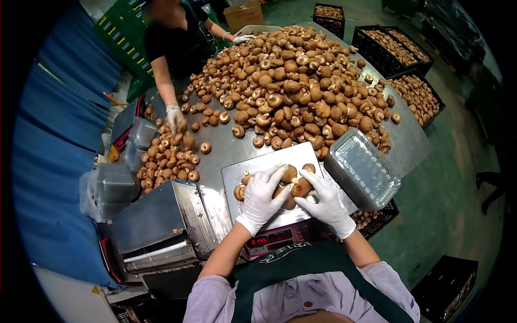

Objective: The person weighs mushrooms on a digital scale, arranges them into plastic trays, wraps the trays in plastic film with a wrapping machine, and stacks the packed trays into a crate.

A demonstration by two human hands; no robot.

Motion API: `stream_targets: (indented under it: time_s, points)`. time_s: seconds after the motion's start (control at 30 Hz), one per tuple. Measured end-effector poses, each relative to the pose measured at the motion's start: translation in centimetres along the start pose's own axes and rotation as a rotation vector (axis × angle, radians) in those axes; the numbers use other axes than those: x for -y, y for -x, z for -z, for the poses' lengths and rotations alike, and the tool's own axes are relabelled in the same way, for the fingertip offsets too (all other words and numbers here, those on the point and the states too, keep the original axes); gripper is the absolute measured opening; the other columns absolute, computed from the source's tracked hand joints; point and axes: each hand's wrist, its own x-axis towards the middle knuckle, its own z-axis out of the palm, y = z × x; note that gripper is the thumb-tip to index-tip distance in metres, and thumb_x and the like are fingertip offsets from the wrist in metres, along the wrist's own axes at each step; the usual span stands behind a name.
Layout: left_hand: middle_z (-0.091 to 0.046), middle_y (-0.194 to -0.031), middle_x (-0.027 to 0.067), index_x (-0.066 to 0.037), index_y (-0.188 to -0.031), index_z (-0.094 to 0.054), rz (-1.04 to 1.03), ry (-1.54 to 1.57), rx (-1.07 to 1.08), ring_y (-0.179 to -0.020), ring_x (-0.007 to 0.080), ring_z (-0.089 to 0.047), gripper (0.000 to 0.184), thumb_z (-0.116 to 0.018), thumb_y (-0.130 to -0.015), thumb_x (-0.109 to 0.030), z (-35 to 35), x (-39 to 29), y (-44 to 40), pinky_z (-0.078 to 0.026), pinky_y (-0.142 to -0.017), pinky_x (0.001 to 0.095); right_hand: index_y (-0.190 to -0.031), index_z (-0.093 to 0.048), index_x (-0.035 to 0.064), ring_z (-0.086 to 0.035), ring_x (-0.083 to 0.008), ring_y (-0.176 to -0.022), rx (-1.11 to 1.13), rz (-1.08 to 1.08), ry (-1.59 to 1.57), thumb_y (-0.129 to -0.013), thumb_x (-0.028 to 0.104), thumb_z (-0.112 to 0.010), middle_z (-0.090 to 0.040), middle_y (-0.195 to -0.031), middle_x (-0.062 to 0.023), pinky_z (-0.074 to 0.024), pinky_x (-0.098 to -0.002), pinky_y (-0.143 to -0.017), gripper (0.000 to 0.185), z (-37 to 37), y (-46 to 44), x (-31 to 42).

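Both my hands wear white gloves and are over the steel plate of a digital scale (247,166). My left hand (262,197) curls its fingers round brown mushrooms at the middle of the plate. From the other side, my right hand (325,205) presses its fingertips against a mushroom (301,188) in the same cluster. A few more mushrooms (239,192) show left of my left hand. Under the cluster, the surface is mostly hidden by my hands. Red digits glow on the scale's display (259,241).
A large heap of mushrooms (301,86) covers the far side of the metal table (412,145). Stacked clear plastic trays (363,169) stand right of the scale. Across the table, a co-worker's gloved hand (175,119) is over a smaller mushroom pile (167,161). A wrapping machine (148,215) is at left.
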Motion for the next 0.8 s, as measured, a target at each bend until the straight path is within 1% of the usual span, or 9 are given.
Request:
stream_targets:
  time_s: [0.03,0.1,0.13,0.23,0.37,0.6,0.67,0.73,0.8]
  points:
    - [-0.055,-0.122,0.0149,-0.009,-0.125,-0.054,0.013,-0.254,0.058,-0.11,0.0295,-0.052,0.051,-0.067,-0.079,-0.025,-0.1,0.2,0.2,-0.036,-0.098,0.0428,-0.129,-0.048,0.0019,-0.05,-0.0397,-0.116,0.014,0.04,0.194,-0.07,0.015,-0.076,-0.049,-0.128,-0.0214,-0.0423,-0.0428,-0.097,0.066,-0.1,0.2,-1.0]
    - [-0.04,-0.139,0.0172,-0.012,-0.137,-0.042,0.019,-0.604,0.217,-0.128,0.0325,-0.038,0.071,-0.06,-0.08,-0.051,-1.1,1.0,1.1,-0.017,-0.105,0.0592,-0.131,-0.047,0.0031,-0.046,-0.039,-0.119,0.061,0.065,0.429,-0.072,0.02,-0.074,-0.047,-0.13,-0.0217,-0.0401,-0.0438,-0.098,0.067,-0.3,0.6,-2.0]
    - [-0.037,-0.143,0.0162,-0.014,-0.139,-0.04,0.012,-0.699,0.313,-0.135,0.032,-0.031,0.071,-0.056,-0.082,-0.053,-1.9,1.2,1.8,-0.014,-0.106,0.0622,-0.132,-0.046,0.0042,-0.043,-0.0383,-0.121,0.108,0.1,0.664,-0.073,0.025,-0.072,-0.045,-0.132,-0.022,-0.0379,-0.0449,-0.1,0.068,-0.3,0.8,-2.3]
    - [-0.033,-0.146,0.0144,-0.017,-0.139,-0.04,-0.072,-0.575,0.331,-0.138,0.0315,-0.027,0.069,-0.057,-0.082,-0.051,-1.7,1.4,2.4,-0.01,-0.107,0.0627,-0.134,-0.044,0.0061,-0.04,-0.041,-0.123,0.125,0.063,0.594,-0.075,0.03,-0.07,-0.04,-0.136,-0.0223,-0.0343,-0.0457,-0.102,0.069,-0.3,1.1,-3.3]
    - [-0.041,-0.139,0.0203,-0.008,-0.125,-0.056,0.059,-0.13,-0.103,-0.128,0.035,-0.04,0.042,-0.059,-0.087,-0.025,1.5,2.0,3.2,-0.029,-0.108,0.0398,-0.133,-0.047,0.0056,-0.043,-0.0369,-0.123,-0.026,-0.005,0.36,-0.076,0.025,-0.072,-0.044,-0.134,-0.0213,-0.0355,-0.0414,-0.103,0.066,0.9,1.7,-3.9]
    - [-0.06,-0.118,0.0114,-0.001,-0.11,-0.063,0.443,0.163,-0.634,-0.112,0.0222,-0.055,0.021,-0.055,-0.092,-0.011,6.1,7.6,7.8,-0.041,-0.097,0.0313,-0.126,-0.053,0.0046,-0.048,-0.0331,-0.119,-0.163,-0.122,0.238,-0.072,0.013,-0.075,-0.05,-0.13,-0.0195,-0.0444,-0.038,-0.097,0.059,3.1,2.7,-4.0]
    - [-0.062,-0.114,0.0103,-0.001,-0.11,-0.062,0.448,0.22,-0.641,-0.109,0.0218,-0.056,0.021,-0.056,-0.092,-0.01,6.5,9.0,9.7,-0.042,-0.096,0.0315,-0.124,-0.055,0.0044,-0.05,-0.0312,-0.117,-0.16,-0.171,0.131,-0.071,0.015,-0.076,-0.053,-0.125,-0.0184,-0.0443,-0.0373,-0.097,0.058,3.1,2.8,-3.9]
    - [-0.06,-0.117,0.0115,0.0,-0.11,-0.061,0.611,-0.019,-0.552,-0.109,0.0217,-0.056,0.022,-0.056,-0.091,-0.008,6.8,9.4,11.2,-0.042,-0.096,0.0312,-0.122,-0.056,0.005,-0.054,-0.0291,-0.108,-0.146,-0.063,0.242,-0.07,0.016,-0.077,-0.057,-0.118,-0.0151,-0.0461,-0.0365,-0.093,0.057,2.7,2.7,-4.2]
    - [-0.047,-0.133,0.0205,-0.006,-0.118,-0.059,0.7,-0.355,-0.304,-0.117,0.0326,-0.053,0.04,-0.063,-0.085,-0.027,6.2,11.7,14.0,-0.039,-0.101,0.0376,-0.121,-0.056,0.0063,-0.056,-0.028,-0.099,0.01,-0.031,0.356,-0.068,0.017,-0.077,-0.06,-0.114,-0.0115,-0.0468,-0.0364,-0.087,0.058,1.9,1.9,-3.0]
